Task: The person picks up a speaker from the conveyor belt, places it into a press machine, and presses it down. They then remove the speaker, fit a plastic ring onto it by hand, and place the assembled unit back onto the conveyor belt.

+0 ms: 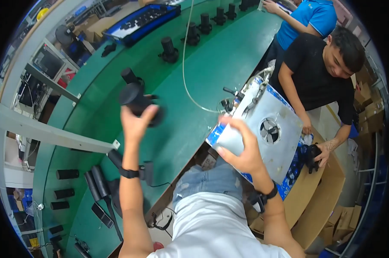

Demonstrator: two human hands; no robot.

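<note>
Head view: grasping black cylindrical part in left hand, lifted over green table, near similar standing part. Right hand relaxed and without load, beside pale plate. Looks like carrying step, probably needing firm grip and careful clearance next. Farther, can see small dark pieces inside blue tray; cannot tell contents of cardboard box.

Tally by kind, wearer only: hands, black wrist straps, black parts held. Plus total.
Hands, left hand and right hand: 2
Black wrist straps, left strap and right strap: 2
Black part in the left hand: 1
Total: 5
</note>
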